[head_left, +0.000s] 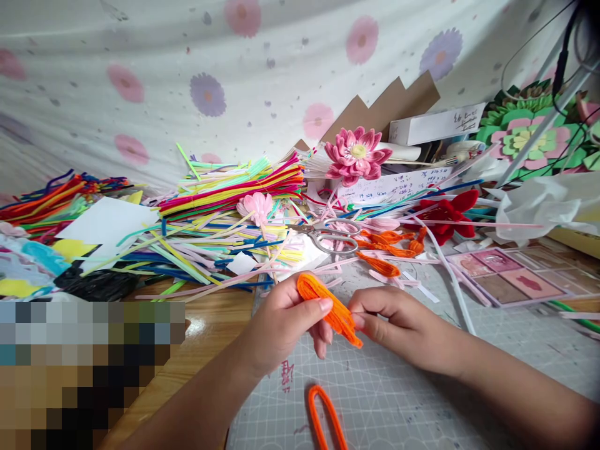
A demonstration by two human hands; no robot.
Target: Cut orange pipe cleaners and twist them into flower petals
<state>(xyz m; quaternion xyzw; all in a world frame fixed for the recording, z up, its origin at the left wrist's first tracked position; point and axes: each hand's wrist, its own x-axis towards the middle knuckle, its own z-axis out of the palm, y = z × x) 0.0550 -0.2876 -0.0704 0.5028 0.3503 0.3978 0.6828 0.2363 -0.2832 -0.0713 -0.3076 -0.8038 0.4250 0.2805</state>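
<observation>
An orange petal of bent pipe cleaners (pixel 323 304) is pinched between the thumb and fingers of my left hand (pixel 293 315). It slants down to the right over the mat. My right hand (pixel 391 325) is closed at the petal's lower right end, thumb and index finger pressed together there. What lies between those fingertips is too small to make out. Below, a loose orange pipe cleaner (pixel 315 415) bent into a narrow loop lies on the grey cutting mat (pixel 403 406). Further back, more orange pipe-cleaner pieces (pixel 389 244) rest beside metal scissors (pixel 328 234).
Bundles of coloured pipe cleaners (pixel 234 194) are heaped at the back left. A pink fuzzy flower (pixel 359 152) and a red flower (pixel 450 215) stand behind the mat. An eyeshadow-like palette (pixel 509 275) lies at right. Wooden tabletop (pixel 201 350) shows at left.
</observation>
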